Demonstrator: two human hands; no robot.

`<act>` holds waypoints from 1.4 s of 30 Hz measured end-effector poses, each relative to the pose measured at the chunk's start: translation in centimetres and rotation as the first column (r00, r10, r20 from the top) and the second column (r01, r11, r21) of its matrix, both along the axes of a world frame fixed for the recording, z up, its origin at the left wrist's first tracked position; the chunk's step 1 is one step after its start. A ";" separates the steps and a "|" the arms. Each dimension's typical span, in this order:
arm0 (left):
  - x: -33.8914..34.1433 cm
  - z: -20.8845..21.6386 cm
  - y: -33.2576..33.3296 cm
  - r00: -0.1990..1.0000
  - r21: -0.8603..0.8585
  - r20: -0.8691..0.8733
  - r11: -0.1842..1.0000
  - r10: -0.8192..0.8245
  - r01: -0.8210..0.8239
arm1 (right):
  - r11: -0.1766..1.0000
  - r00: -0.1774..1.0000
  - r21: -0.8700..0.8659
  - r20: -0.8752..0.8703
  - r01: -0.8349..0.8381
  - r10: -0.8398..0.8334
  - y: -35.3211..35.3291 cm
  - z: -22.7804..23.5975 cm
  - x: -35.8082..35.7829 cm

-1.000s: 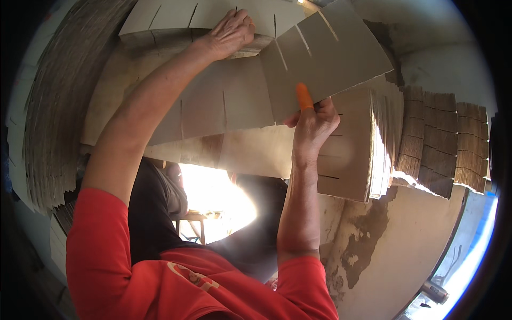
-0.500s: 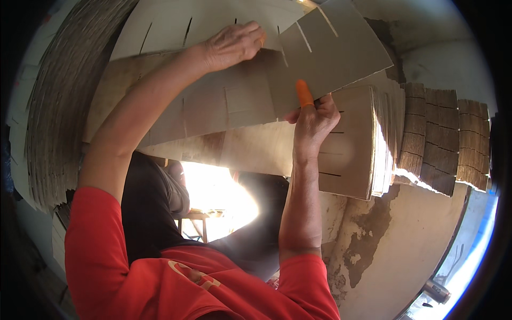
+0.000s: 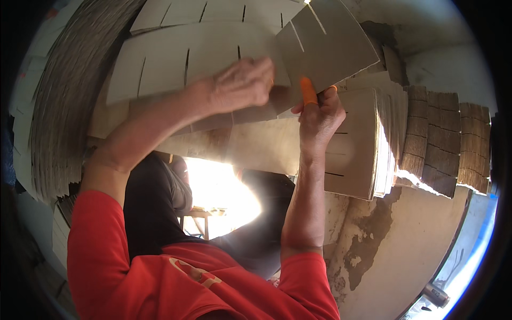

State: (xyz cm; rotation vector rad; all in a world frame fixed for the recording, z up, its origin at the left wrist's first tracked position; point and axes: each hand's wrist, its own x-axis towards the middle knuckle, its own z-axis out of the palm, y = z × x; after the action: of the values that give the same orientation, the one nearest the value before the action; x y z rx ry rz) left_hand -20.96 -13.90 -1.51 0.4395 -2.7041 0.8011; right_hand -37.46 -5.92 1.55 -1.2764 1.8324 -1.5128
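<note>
My left hand point(image 3: 245, 82), smeared by motion, has its fingers closed at the near edge of a pale cardboard strip point(image 3: 165, 66) with dark slots cut into it. In my right hand point(image 3: 321, 114), an angled grey cardboard piece point(image 3: 336, 50) with light-showing slots is pinched at its near edge. Orange finger covers point(image 3: 308, 90) sit on digits of the right hand. Below the left forearm, part of another slotted grey sheet point(image 3: 213, 121) shows; the arm and the pale strip hide the rest.
Further slotted strips point(image 3: 224, 12) lie at the far side. A tall cardboard stack point(image 3: 69, 106) stands left. To the right are slotted sheets point(image 3: 352, 144) and bundled brown cardboard point(image 3: 442, 138). Bright light comes from below the board point(image 3: 256, 144); a metal cylinder point(image 3: 436, 294) lies lower right.
My left hand has drawn a pale slotted strip nearer and slightly right, uncovering another strip behind. My right hand and its cardboard piece have shifted only a little.
</note>
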 end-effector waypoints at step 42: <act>0.1 0.3 -9.4 0.936 0.119 -0.349 0.993 0.044 -0.002 | 0.999 0.997 0.034 0.070 0.032 -0.034 0.3 -0.8 -0.6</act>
State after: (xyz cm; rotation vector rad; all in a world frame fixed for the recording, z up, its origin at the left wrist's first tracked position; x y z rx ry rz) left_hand -20.86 -23.34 -1.24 0.5814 -2.4205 0.5116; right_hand -38.02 -5.63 0.77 -1.1688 1.8343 -1.5189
